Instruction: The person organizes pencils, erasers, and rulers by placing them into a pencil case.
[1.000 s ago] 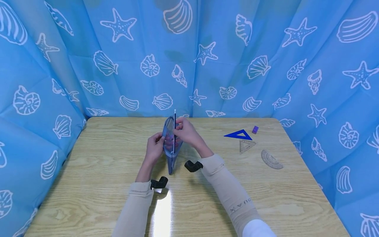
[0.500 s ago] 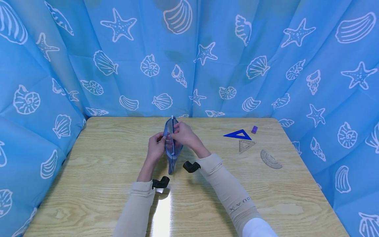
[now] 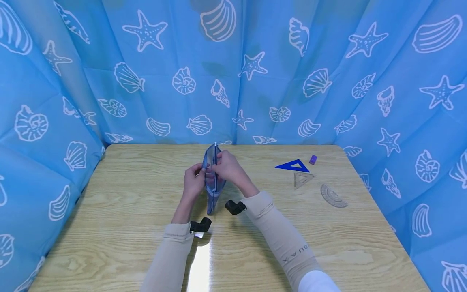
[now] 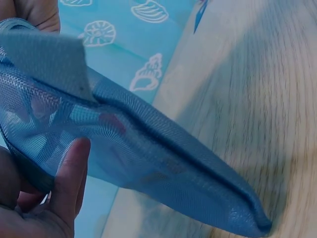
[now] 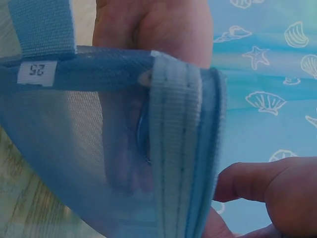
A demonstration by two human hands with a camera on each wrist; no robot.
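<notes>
Passable over the table (image 3: 124,207) left of the left hand (image 3: 194,180); blocked centrally by mesh pouch (image 3: 211,188) and right hand (image 3: 230,168); hindered rightward by set squares (image 3: 287,166), protractor (image 3: 333,196), eraser (image 3: 313,159).

“25” on pouch label (image 5: 37,73), lettering (image 3: 296,253) with “X” on right sleeve (image 3: 282,233)

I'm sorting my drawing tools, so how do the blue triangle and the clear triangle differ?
Colour: the blue triangle is solid blue, while the clear triangle is see-through and shows the table beneath.
Shape: the blue triangle looks longer, with a narrow tip toward the left; the clear triangle looks more compact.
Place: the blue triangle lies farther from the person than the clear triangle.
Both lie flat, outside the pouch.
</notes>
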